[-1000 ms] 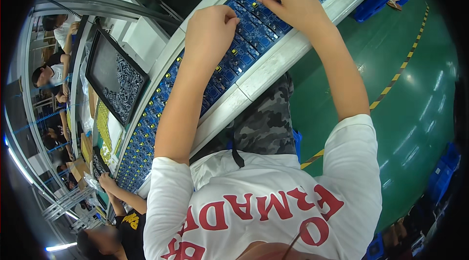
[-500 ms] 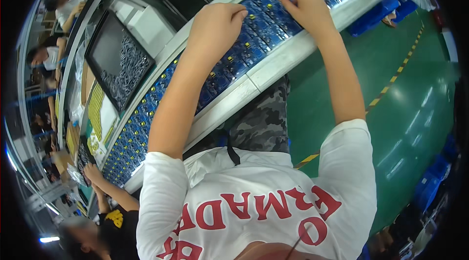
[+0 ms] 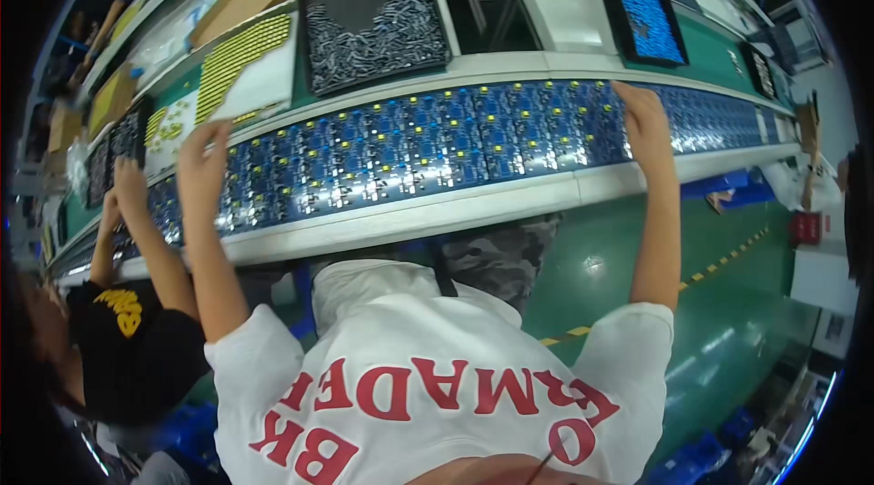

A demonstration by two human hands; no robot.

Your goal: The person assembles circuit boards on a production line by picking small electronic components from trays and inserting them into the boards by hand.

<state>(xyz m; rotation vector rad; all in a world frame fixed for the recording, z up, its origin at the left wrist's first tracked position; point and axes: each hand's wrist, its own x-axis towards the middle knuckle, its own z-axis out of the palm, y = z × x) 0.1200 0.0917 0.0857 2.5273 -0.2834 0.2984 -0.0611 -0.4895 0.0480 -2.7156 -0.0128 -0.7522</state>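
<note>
A long row of blue circuit boards [image 3: 391,143] with small yellow-topped parts lies along the line in front of me. My left hand [image 3: 202,166] is over the left stretch of boards, by the white foam sheet [image 3: 250,84] that carries rows of yellow parts. Its fingers are bent and smeared by motion, so any hold is hidden. Far to the right, my right hand [image 3: 646,121] hovers at the back edge of the boards. Its fingertips are pressed together; what they hold, if anything, is too small to make out.
Behind the boards stand a black tray [image 3: 373,57] of dark small parts and a black tray [image 3: 648,25] of blue parts. A co-worker in a black shirt [image 3: 137,339] works close on my left, hands [image 3: 127,189] over the line. A white rail [image 3: 437,207] runs along the near edge.
The view has turned left. My hands were close together over the boards; now they are wide apart, the left near the yellow parts and the right far along the row.
</note>
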